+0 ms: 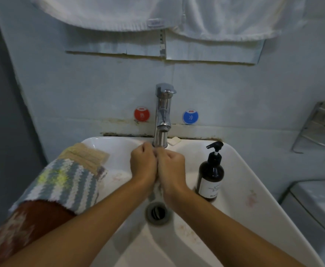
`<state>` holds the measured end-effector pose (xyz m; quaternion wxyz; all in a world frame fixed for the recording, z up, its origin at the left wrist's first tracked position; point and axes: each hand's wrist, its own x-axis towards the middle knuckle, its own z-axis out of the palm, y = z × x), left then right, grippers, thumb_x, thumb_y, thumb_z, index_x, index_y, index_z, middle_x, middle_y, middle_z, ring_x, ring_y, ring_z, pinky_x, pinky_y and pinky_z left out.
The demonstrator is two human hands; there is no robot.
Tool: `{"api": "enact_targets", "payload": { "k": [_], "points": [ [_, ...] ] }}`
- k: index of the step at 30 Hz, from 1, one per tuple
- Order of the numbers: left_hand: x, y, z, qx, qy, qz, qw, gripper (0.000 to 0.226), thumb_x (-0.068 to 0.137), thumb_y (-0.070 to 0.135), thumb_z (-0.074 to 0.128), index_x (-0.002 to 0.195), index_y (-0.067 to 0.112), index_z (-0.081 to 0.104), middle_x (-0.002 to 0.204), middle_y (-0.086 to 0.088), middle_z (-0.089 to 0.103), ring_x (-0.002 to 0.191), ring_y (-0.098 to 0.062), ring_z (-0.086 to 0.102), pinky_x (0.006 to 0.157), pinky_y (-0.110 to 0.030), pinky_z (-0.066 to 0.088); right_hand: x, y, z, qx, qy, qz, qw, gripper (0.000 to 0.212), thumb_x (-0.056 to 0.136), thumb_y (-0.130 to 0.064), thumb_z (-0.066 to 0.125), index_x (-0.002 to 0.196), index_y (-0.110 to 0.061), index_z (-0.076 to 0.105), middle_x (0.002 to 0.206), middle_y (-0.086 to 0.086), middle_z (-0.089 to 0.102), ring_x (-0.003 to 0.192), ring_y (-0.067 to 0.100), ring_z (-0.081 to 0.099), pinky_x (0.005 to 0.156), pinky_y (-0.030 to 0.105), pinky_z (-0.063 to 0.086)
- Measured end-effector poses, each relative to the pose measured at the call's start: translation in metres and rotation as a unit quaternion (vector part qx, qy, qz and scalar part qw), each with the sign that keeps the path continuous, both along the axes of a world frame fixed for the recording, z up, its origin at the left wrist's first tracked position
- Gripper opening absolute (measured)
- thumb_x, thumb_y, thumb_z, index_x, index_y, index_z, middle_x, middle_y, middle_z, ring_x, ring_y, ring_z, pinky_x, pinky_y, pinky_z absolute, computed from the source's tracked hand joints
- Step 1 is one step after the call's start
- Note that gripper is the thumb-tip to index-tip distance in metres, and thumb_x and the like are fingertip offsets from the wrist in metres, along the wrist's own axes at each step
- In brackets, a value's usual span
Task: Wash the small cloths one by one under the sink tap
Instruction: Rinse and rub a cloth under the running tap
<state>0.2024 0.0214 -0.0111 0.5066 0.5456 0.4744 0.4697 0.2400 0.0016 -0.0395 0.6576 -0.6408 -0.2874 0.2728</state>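
My left hand [142,162] and my right hand [171,165] are pressed together as fists just below the chrome tap [162,116], over the white sink [240,170]. Between them they grip a small pale cloth [156,191], mostly hidden; a wet end hangs down between my wrists above the drain [157,212]. On the sink's left rim lie more cloths: a beige one [84,156], a blue-and-white striped one [65,184] and a reddish-brown one [17,232].
A dark pump bottle [210,174] stands on the sink's right rim. A small soap bar [174,141] lies behind the tap. White towels [157,14] hang above. A metal rack [319,126] is on the right wall; a white appliance [316,205] sits lower right.
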Motion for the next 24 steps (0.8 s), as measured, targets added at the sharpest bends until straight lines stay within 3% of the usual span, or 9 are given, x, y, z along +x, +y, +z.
{"api": "enact_targets", "payload": {
  "k": [2,4,5,8,12,16,19,21,24],
  "points": [
    [-0.003,-0.007,0.001,0.004,0.004,-0.007,1.000,0.035,0.102,0.025,0.041,0.074,0.015,0.058,0.067,-0.001,0.056,0.069,-0.018,0.058,0.060,-0.030,0.045,0.006,0.002,0.002,-0.012,-0.008,-0.012,1.000,0.028,0.101,-0.026,0.052,0.092,-0.006,0.070,0.077,0.008,0.071,0.073,0.017,0.072,0.070,0.030,0.061],
    [-0.001,-0.018,-0.002,0.024,0.014,-0.036,0.999,0.034,0.103,0.028,0.041,0.079,0.012,0.061,0.069,0.000,0.056,0.070,-0.018,0.058,0.064,-0.032,0.048,0.010,0.003,0.005,-0.037,-0.006,-0.007,0.999,0.030,0.102,-0.021,0.050,0.099,0.005,0.064,0.073,0.010,0.065,0.062,0.010,0.068,0.056,0.018,0.055],
    [-0.002,-0.019,-0.001,0.018,0.015,-0.033,0.999,0.034,0.103,0.028,0.041,0.080,0.013,0.061,0.069,0.000,0.057,0.071,-0.020,0.059,0.064,-0.031,0.049,0.008,0.001,0.006,-0.037,-0.004,0.002,0.999,0.030,0.102,-0.022,0.049,0.098,0.003,0.064,0.073,0.009,0.063,0.061,0.007,0.067,0.055,0.015,0.053],
    [-0.003,-0.004,0.004,-0.040,-0.025,0.002,0.999,0.035,0.103,0.024,0.040,0.074,0.014,0.056,0.067,-0.003,0.056,0.066,-0.018,0.056,0.054,-0.026,0.041,0.001,-0.001,0.005,-0.005,-0.006,-0.011,1.000,0.029,0.101,-0.027,0.052,0.084,-0.011,0.070,0.074,0.006,0.070,0.072,0.013,0.071,0.066,0.028,0.060],
    [0.006,-0.016,-0.005,-0.017,-0.004,-0.012,1.000,0.035,0.103,0.032,0.039,0.078,0.019,0.059,0.069,0.001,0.057,0.075,-0.020,0.065,0.062,-0.026,0.045,0.010,0.000,0.010,-0.056,-0.020,0.012,0.998,0.027,0.103,-0.021,0.048,0.098,0.000,0.065,0.073,0.006,0.064,0.060,0.012,0.066,0.049,0.016,0.050],
    [0.000,-0.002,-0.002,-0.058,-0.024,0.003,0.998,0.034,0.102,0.025,0.040,0.075,0.014,0.059,0.074,-0.008,0.061,0.073,-0.022,0.061,0.069,-0.036,0.050,0.005,-0.013,0.015,-0.035,-0.021,0.014,0.999,0.029,0.101,-0.022,0.052,0.084,-0.008,0.070,0.071,0.006,0.069,0.070,0.017,0.069,0.066,0.030,0.058],
    [0.001,-0.010,-0.007,-0.018,0.016,-0.007,1.000,0.034,0.102,0.027,0.040,0.074,0.017,0.057,0.074,-0.008,0.060,0.073,-0.020,0.060,0.070,-0.034,0.050,0.001,-0.006,0.010,-0.062,-0.001,0.013,0.998,0.025,0.100,-0.020,0.050,0.086,-0.007,0.065,0.077,0.007,0.066,0.075,0.020,0.067,0.072,0.038,0.059],
    [0.001,-0.014,-0.010,-0.006,0.021,-0.003,1.000,0.034,0.102,0.026,0.040,0.075,0.017,0.058,0.073,-0.005,0.060,0.075,-0.021,0.062,0.075,-0.038,0.052,0.000,-0.004,0.012,-0.085,0.001,0.033,0.996,0.020,0.102,-0.019,0.049,0.089,-0.010,0.062,0.083,0.005,0.064,0.083,0.019,0.069,0.077,0.036,0.058],
    [-0.001,0.003,-0.006,-0.054,0.001,0.010,0.999,0.033,0.100,0.023,0.041,0.075,0.012,0.059,0.075,-0.009,0.062,0.077,-0.026,0.063,0.074,-0.040,0.053,0.000,-0.010,0.014,-0.036,-0.016,0.020,0.999,0.027,0.101,-0.023,0.052,0.082,-0.012,0.068,0.074,0.004,0.069,0.074,0.016,0.070,0.071,0.032,0.058]
  ]
}}
